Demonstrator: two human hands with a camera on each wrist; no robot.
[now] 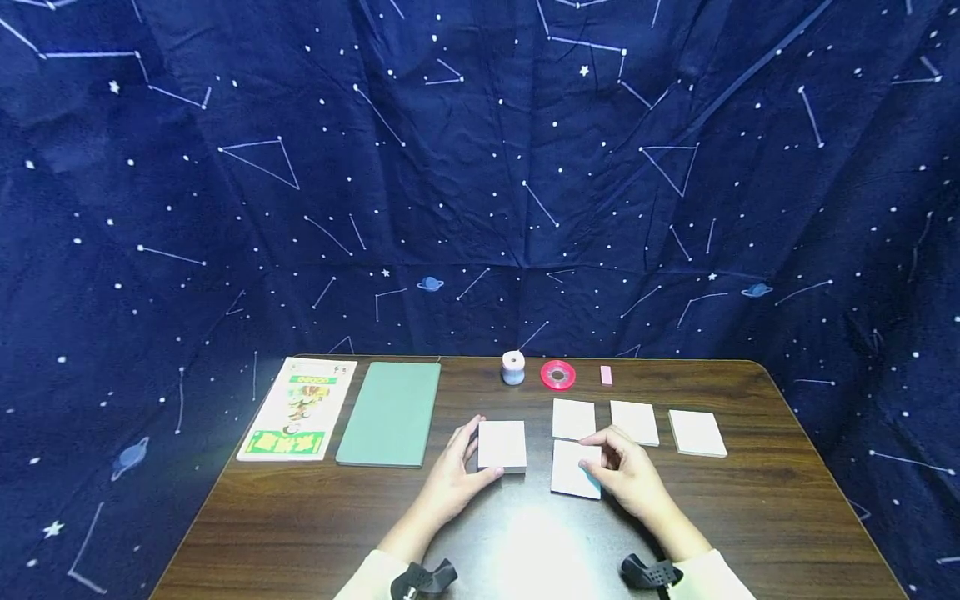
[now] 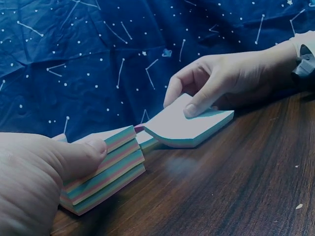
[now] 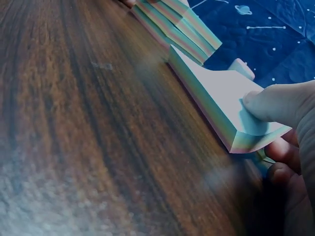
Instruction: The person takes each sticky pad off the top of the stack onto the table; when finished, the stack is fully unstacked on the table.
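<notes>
My left hand (image 1: 450, 479) grips a stack of square note pads (image 1: 502, 444) at its left side, thumb at the near edge. In the left wrist view the stack (image 2: 108, 167) shows pink, green and yellow striped sides, its layers slightly out of line. Just right of it, my right hand (image 1: 630, 479) pinches another square pad (image 1: 573, 475) by its right side. Thumb on top and fingers beneath, it bends this pad (image 3: 221, 98) into a curve, as the right wrist view shows. Behind it lies a pale pad (image 1: 573, 417).
Two more pale pads, a middle one (image 1: 634, 422) and a right one (image 1: 697, 432), lie to the right. Along the back stand a white spool (image 1: 513, 367), a red ring-shaped roll (image 1: 558, 375) and a pink block (image 1: 606, 376). A green notebook (image 1: 390, 414) and a printed booklet (image 1: 297, 409) lie left.
</notes>
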